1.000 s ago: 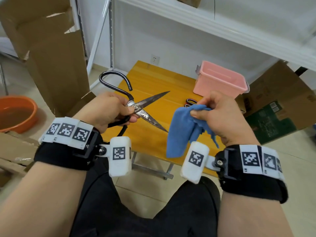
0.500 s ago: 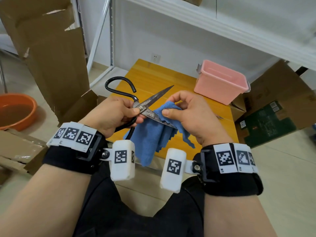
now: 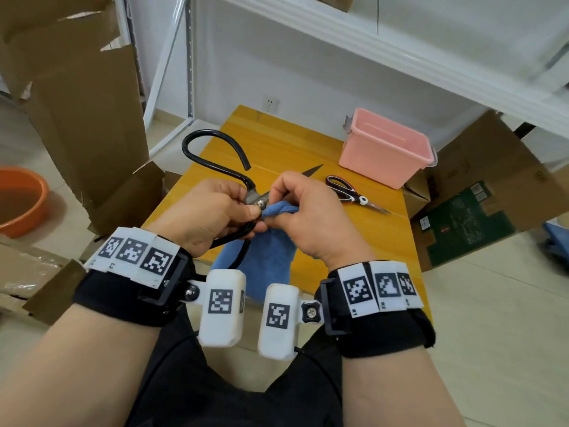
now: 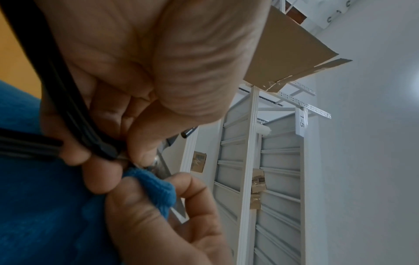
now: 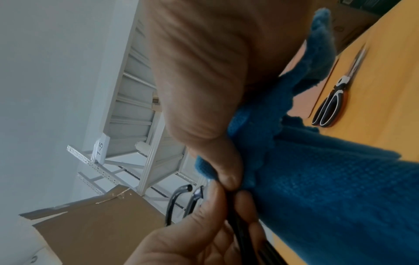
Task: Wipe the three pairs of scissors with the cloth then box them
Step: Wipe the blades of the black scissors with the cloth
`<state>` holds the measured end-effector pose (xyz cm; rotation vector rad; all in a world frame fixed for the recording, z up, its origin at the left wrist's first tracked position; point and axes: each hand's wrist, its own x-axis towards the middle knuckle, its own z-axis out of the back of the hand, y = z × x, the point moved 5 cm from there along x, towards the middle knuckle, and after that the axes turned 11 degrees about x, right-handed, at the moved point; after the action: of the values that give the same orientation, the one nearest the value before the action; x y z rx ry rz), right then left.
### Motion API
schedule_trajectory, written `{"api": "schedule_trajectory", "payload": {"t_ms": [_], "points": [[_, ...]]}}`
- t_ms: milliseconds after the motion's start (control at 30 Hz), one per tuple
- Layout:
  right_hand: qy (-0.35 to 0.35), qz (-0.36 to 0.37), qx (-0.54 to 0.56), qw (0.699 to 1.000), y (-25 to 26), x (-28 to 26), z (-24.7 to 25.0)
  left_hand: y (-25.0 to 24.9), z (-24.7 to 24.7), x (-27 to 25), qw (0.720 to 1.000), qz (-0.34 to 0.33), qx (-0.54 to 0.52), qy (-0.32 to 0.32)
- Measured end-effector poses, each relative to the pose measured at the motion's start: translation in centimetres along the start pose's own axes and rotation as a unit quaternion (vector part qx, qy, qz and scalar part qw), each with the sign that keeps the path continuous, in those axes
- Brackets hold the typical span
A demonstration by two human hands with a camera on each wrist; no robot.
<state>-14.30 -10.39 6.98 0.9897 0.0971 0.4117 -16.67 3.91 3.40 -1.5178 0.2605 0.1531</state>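
Note:
My left hand (image 3: pixel 212 214) grips large black-handled scissors (image 3: pixel 212 149) near the pivot, held above the near edge of the yellow table (image 3: pixel 277 143). My right hand (image 3: pixel 308 217) pinches a blue cloth (image 3: pixel 268 260) around a blade right at the pivot; the other blade's tip (image 3: pixel 312 170) pokes out beyond my knuckles. In the left wrist view the cloth (image 4: pixel 154 186) wraps the blade beside my left fingers. A second pair of scissors (image 3: pixel 354 194), black and white handled, lies on the table (image 5: pixel 385 89) in front of the pink box (image 3: pixel 385 149). No third pair is visible.
An orange basin (image 3: pixel 18 198) sits on the floor at left. Cardboard sheets (image 3: pixel 77 103) lean at left, and cardboard boxes (image 3: pixel 477 192) stand right of the table. A white metal shelf rack (image 3: pixel 338 32) runs along the back.
My right hand brought the cloth from beside the scissors onto the blades, then slid it down to the pivot. The second pair on the table has come back into sight.

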Motion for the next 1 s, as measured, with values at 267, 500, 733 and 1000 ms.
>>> {"api": "schedule_trajectory", "payload": {"t_ms": [267, 500, 733, 1000], "points": [[-0.044, 0.02, 0.007, 0.999, 0.0, -0.3, 0.3, -0.3, -0.1, 0.3, 1.0, -0.004, 0.007, -0.019], [-0.079, 0.034, -0.012, 0.996, 0.5, -0.4, 0.9, -0.4, -0.1, 0.2, 0.999, -0.009, -0.026, -0.019], [-0.074, -0.036, -0.049, 0.995, 0.2, 0.1, 1.0, -0.1, 0.1, 0.2, 0.999, -0.019, -0.039, -0.021], [-0.036, -0.046, -0.037, 0.998, 0.9, 0.1, 0.7, -0.7, 0.0, 0.0, 0.999, -0.031, -0.042, 0.004]]}}
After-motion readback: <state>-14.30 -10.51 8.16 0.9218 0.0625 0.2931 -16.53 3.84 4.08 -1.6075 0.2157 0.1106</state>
